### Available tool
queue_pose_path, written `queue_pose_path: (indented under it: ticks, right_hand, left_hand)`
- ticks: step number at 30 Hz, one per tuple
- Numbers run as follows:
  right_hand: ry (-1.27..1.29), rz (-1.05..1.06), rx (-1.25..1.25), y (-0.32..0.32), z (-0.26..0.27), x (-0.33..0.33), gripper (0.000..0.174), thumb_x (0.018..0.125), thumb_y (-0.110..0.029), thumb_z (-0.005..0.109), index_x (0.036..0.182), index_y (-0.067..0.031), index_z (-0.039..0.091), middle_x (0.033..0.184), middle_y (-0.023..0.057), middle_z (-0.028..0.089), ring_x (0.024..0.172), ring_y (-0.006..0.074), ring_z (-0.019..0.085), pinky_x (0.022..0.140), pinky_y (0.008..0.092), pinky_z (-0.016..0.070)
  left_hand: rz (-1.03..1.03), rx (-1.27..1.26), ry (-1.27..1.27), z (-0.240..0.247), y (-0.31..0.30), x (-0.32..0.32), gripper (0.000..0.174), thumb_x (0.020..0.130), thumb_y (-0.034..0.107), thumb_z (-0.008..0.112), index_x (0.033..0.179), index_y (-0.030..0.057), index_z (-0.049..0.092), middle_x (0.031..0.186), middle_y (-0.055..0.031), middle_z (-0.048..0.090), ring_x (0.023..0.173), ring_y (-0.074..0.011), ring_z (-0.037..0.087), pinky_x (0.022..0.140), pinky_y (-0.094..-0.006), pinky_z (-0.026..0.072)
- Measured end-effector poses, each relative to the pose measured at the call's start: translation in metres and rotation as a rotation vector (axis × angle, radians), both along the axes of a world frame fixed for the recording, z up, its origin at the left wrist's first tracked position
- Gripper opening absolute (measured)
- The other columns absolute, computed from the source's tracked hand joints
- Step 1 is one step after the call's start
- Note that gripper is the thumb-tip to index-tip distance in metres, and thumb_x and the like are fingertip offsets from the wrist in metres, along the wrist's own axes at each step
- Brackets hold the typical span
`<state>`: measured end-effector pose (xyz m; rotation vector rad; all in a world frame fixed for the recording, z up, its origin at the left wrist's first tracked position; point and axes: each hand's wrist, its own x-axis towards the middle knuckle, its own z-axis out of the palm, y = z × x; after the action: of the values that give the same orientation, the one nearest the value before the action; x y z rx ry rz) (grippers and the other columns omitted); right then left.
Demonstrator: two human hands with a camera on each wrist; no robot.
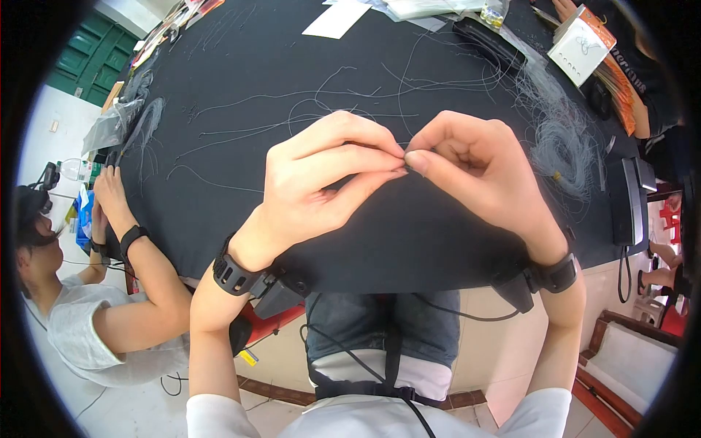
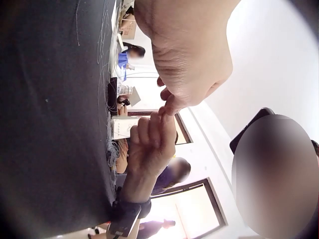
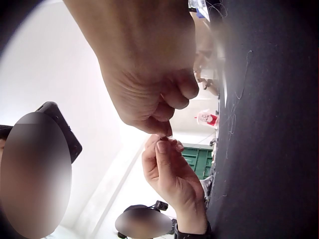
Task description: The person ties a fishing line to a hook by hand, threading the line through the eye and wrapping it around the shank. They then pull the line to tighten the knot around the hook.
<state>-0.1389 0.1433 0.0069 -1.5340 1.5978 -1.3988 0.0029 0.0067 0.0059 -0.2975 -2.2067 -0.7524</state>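
The left hand point(image 1: 314, 179) and the right hand point(image 1: 485, 171) met at their tips above the black surface point(image 1: 438, 255). The fingers of both hands pinched a tiny bit point(image 3: 163, 138), too small to tell what it was. It was right between the tips. Thin grey strings point(image 1: 255, 95) lay past the hands, and a loopy bundle point(image 1: 561, 157) lay beyond the right hand's side.

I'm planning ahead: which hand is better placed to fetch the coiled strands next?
Probably the right hand: the coiled strands lie on its side, and the left hand is farther away.
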Motion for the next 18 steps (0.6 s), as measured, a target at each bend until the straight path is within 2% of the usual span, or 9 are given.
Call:
queue_pose_path:
  ticks: [11, 14, 18]
  right_hand:
    - [-0.046, -0.005, -0.001, 0.0005, 0.001, 0.0, 0.01, 0.081, -0.008, 0.06, 0.079, 0.0015, 0.059, 0.047, -0.0028, 0.039, 0.044, 0.002, 0.031, 0.041, 0.0207, 0.0238]
    - [-0.008, 0.022, 0.08, 0.003, 0.0049, -0.0017, 0.007, 0.083, -0.005, 0.058, 0.081, 0.0021, 0.056, 0.057, -0.0054, 0.047, 0.051, -0.0019, 0.036, 0.045, 0.0163, 0.0245]
    - [-0.008, -0.004, 0.002, 0.0004, 0.0002, 0.0, 0.011, 0.081, -0.009, 0.06, 0.077, 0.0011, 0.059, 0.046, -0.0022, 0.039, 0.043, 0.0024, 0.031, 0.041, 0.0207, 0.0236]
  left_hand:
    - [-0.018, 0.029, -0.019, -0.0024, 0.0, -0.0019, 0.015, 0.065, -0.004, 0.07, 0.077, 0.0012, 0.064, 0.084, -0.0089, 0.061, 0.068, -0.0162, 0.061, 0.058, -0.0231, 0.0507]
    - [-0.017, 0.015, -0.024, -0.0011, -0.0002, -0.0015, 0.015, 0.064, -0.004, 0.07, 0.077, 0.0011, 0.064, 0.084, -0.0089, 0.061, 0.068, -0.0161, 0.061, 0.058, -0.0229, 0.0507]
    - [-0.011, 0.004, -0.021, -0.0009, -0.0001, -0.0012, 0.015, 0.064, -0.004, 0.07, 0.076, 0.0016, 0.065, 0.082, -0.0079, 0.061, 0.067, -0.0159, 0.06, 0.057, -0.0231, 0.0499]
